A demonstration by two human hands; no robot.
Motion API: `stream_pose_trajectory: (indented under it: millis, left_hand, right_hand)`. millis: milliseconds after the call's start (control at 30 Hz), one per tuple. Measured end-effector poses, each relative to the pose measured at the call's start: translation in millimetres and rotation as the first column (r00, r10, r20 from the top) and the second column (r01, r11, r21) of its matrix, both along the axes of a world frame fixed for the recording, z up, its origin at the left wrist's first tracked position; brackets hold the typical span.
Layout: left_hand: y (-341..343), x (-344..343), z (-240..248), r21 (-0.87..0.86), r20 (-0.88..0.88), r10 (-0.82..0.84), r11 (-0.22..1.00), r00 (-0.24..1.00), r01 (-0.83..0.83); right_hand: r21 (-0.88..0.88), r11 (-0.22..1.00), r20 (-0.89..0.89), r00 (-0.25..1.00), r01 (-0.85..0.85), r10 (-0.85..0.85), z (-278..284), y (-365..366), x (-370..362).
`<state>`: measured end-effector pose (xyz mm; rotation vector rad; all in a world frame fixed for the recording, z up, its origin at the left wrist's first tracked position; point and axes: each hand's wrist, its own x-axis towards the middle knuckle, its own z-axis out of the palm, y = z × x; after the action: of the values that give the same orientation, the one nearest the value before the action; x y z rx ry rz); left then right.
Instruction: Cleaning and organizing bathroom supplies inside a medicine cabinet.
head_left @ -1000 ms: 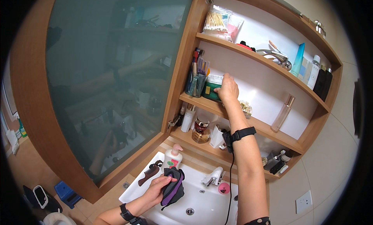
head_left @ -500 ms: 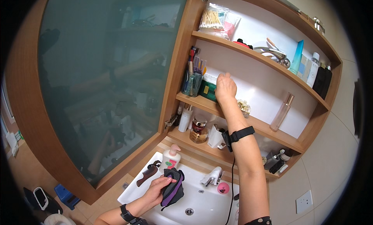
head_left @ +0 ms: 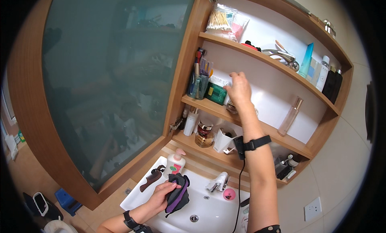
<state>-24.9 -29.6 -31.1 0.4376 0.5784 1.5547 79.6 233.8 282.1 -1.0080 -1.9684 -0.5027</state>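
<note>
Nearest us, our left hand [head_left: 163, 191] has thumb and fingers together on a crumpled dark-grey and purple piece of soft fabric [head_left: 178, 196], whose long axis slants from upper right to lower left. We have it above the left part of a glossy white washbasin [head_left: 211, 205], near a white pump bottle with a pink top [head_left: 174, 165] and a brown comb [head_left: 150, 181].

Farther off, our right hand [head_left: 240, 90] is raised at the middle shelf of the wooden cabinet [head_left: 269, 130], thumb and fingers apart, and we see nothing gripped in it. A squat green jar with a white lid [head_left: 216, 93] stands upright just left of our thumb, wider than it is tall; whether we touch it, we cannot tell. A small glass jar [head_left: 230, 107] is partly hidden below our palm. Our right hand is much the nearer to both jars; our left is well below.

Beyond the green jar on its left stands a clear bluish cup of brushes [head_left: 197, 88].
</note>
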Motion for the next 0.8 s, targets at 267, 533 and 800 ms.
stream_pose_trajectory:
  millis: [267,533,800]
  left_hand:
    - [3.4,6.1,2.7,0.001,0.006,-0.025,1.0,1.0,0.025]
    - [9.4,18.1,-4.0,-0.034,0.012,-0.077,0.996,0.997,0.077]
    - [4.0,10.3,-4.2,-0.036,0.007,-0.044,0.998,0.999,0.045]
  right_hand:
    - [-0.506,0.856,0.271,0.962,0.104,0.043,7.9,8.8,95.6]
    - [-0.336,0.928,0.198,0.975,0.161,-0.098,-34.9,-4.0,69.6]
    - [-0.323,0.895,0.169,0.949,0.308,-0.266,-32.7,-26.8,30.7]
